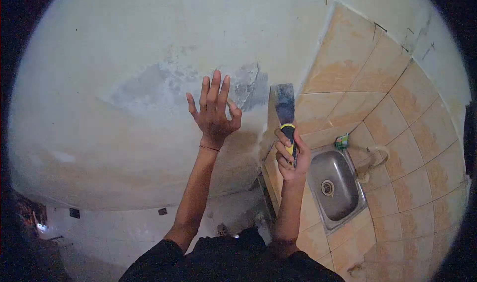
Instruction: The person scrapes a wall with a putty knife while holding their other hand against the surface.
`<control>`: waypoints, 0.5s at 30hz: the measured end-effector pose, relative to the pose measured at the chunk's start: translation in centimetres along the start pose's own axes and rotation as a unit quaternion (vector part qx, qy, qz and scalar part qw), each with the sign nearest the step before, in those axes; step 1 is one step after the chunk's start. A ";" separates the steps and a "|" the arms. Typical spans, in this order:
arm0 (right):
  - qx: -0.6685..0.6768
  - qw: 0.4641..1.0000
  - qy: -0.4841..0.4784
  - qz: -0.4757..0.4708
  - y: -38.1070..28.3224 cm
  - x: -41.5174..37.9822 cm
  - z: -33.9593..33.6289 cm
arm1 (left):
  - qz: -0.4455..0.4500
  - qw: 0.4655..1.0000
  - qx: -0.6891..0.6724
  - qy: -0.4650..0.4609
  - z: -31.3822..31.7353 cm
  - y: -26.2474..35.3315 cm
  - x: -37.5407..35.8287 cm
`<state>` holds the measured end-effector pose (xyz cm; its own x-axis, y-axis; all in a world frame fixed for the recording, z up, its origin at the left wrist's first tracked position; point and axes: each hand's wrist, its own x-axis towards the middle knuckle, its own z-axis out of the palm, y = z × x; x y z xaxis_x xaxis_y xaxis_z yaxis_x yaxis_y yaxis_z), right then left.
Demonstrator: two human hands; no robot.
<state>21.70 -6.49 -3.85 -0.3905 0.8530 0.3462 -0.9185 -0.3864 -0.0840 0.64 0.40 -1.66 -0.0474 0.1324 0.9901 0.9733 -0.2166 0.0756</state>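
My left hand (213, 108) is raised with its fingers spread, in front of a grey, flaking patch (149, 86) on the pale wall (124, 29). Whether its fingertips touch the surface I cannot tell. A thin cord circles that wrist. My right hand (293, 155) grips the yellow and black handle of a scraper (285, 105). The wide, stained metal blade points up, beside the edge of the orange-beige tiles and to the right of the patch. Cracked, lifted paint shows just right of my left fingers.
A steel sink (335, 185) is set in a tiled counter (350, 240) at the lower right, with a green packet (342, 141) at its back corner. A tap (380, 158) juts from the tiled wall (417, 143). Nails stick out above the tiles.
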 end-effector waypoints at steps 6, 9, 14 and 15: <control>-0.014 0.999 0.050 -0.002 -0.2 -0.6 -0.9 | 0.004 1.000 0.022 0.020 0.4 0.0 0.2; -0.065 0.997 0.047 0.001 -1.0 -0.1 -0.8 | -0.005 0.999 0.031 0.034 0.4 -0.2 -0.1; -0.165 0.984 0.062 0.007 -1.7 0.2 0.0 | -0.020 0.998 0.020 0.051 0.0 0.5 0.4; -0.174 0.983 0.059 0.010 -1.7 0.0 -0.1 | -0.021 0.998 0.022 0.050 0.1 0.5 0.4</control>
<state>23.25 -5.83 -3.78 -0.3951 0.8889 0.2318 -0.8681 -0.2787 -0.4108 1.17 0.43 -1.25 -0.1085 0.0418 0.9932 0.9790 -0.1692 0.1141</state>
